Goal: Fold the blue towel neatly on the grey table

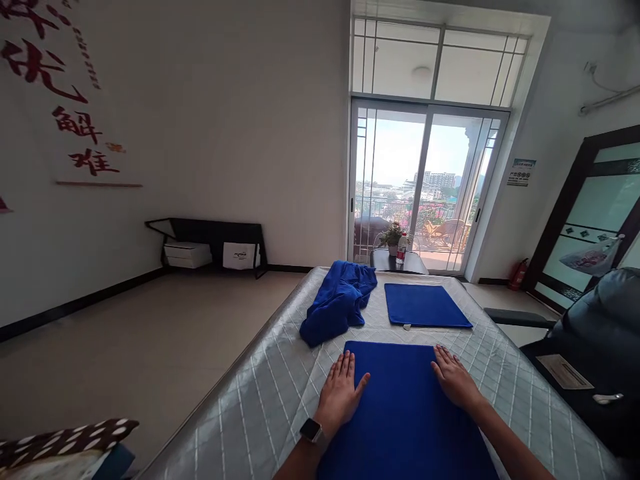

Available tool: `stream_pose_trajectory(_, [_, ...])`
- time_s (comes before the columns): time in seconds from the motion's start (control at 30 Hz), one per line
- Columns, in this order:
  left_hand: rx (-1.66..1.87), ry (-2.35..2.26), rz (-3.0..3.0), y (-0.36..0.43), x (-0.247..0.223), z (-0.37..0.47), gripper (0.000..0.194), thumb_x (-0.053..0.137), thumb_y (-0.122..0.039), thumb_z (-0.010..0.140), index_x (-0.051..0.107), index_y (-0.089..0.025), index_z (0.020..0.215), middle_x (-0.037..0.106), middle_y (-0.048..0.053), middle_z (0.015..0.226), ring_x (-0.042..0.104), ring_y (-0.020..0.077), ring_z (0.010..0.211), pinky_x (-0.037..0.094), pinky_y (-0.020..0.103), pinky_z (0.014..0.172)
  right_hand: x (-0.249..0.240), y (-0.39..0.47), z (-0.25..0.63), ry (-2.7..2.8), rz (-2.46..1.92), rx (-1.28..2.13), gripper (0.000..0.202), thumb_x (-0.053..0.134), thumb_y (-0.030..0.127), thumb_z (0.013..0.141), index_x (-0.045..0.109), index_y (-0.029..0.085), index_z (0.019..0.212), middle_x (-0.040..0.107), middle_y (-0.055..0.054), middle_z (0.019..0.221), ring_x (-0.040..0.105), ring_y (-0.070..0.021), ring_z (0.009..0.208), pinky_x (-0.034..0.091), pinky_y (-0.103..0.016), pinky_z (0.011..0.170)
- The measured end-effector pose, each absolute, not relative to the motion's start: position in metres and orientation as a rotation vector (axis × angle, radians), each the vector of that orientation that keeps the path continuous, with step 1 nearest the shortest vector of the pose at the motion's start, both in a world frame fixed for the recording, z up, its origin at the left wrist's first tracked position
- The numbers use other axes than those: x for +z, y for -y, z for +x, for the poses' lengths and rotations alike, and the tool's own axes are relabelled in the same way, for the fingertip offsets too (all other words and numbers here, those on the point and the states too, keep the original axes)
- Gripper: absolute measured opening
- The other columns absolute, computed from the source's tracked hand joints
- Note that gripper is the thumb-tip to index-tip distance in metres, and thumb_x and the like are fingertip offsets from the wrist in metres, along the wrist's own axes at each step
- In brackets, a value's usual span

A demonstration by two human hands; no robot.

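A flat blue cloth (400,413) lies spread on the silvery quilted table cover (250,400), its near end running out of the frame. On its left edge rests my left hand (341,390), fingers stretched out and thumb apart; a watch sits on that wrist. My right hand (454,379) lies flat along the cloth's right edge near the far corner, fingers extended. Beyond it a second blue cloth (427,305), flat and squared with a small white tag, lies to the right. A crumpled blue cloth (340,303) is heaped at the far left.
A black chair (607,333) stands close on the right, with a card (565,371) on its seat. Behind the table's far end, a small table (415,263) carries a potted plant (393,235) and a bottle (401,248). A spotted fabric item (65,440) is at lower left.
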State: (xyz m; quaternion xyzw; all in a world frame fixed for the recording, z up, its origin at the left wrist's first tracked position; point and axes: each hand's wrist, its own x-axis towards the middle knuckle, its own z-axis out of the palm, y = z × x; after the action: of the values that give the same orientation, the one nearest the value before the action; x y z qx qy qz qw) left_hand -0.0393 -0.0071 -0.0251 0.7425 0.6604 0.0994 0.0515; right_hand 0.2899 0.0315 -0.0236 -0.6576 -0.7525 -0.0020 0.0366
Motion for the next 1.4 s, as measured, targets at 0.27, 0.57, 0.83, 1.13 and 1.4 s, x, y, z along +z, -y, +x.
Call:
stream_pose_trajectory(0.27, [0.34,-2.01,2.282,-0.003,-0.043,-0.041,0.089,0.013,-0.07,0.097,0.025,-0.004,0.155,0.02,0.015,0.163,0.018,0.0284,0.151,0.021,0.045,0.124,-0.052,-0.046,0.295,2.2,-2.015,0.031,0.067,0.018,0.042,0.1,0.024,0.008,0.156,0.021,-0.009,0.164,0.013,-0.0199,0.152,0.013,-0.041,0.123])
stream_pose_trajectory(0.57, [0.341,-2.068,2.348,-0.011,-0.053,-0.055,0.084,0.016,-0.066,0.099,0.029,-0.005,0.154,0.026,0.017,0.162,0.024,0.0264,0.15,0.023,0.045,0.123,-0.039,-0.04,0.293,2.185,-2.05,0.088,0.068,0.017,0.043,0.099,0.023,0.008,0.157,0.021,-0.009,0.164,0.013,-0.0188,0.152,0.012,-0.039,0.123])
stream_pose_trajectory(0.83, [0.464,-1.926,2.507,-0.013,-0.035,-0.003,0.075,0.021,-0.061,0.101,0.035,-0.008,0.153,0.036,0.017,0.159,0.03,0.0271,0.148,0.029,0.043,0.121,-0.033,-0.036,0.295,2.15,-2.056,0.151,0.067,0.017,0.043,0.099,0.022,0.009,0.157,0.021,-0.008,0.164,0.012,-0.0181,0.152,0.009,-0.037,0.123])
stream_pose_trajectory(1.13, [0.508,-1.436,2.618,-0.04,-0.018,0.161,0.068,0.012,-0.053,0.104,0.036,-0.012,0.153,0.039,0.015,0.158,0.031,0.0246,0.148,0.028,0.046,0.121,-0.04,-0.037,0.299,2.214,-2.02,0.092,0.063,0.018,0.032,0.099,0.022,0.009,0.157,0.021,-0.008,0.164,0.01,-0.019,0.152,0.011,-0.038,0.123])
stream_pose_trajectory(1.4, [0.444,-1.625,2.544,-0.05,-0.033,0.131,0.073,0.009,-0.055,0.102,0.032,-0.01,0.154,0.034,0.013,0.16,0.024,0.025,0.151,0.022,0.047,0.123,-0.04,-0.039,0.298,2.159,-2.025,0.139,0.067,0.018,0.041,0.099,0.022,0.008,0.157,0.02,-0.01,0.164,0.014,-0.0207,0.152,0.012,-0.04,0.123])
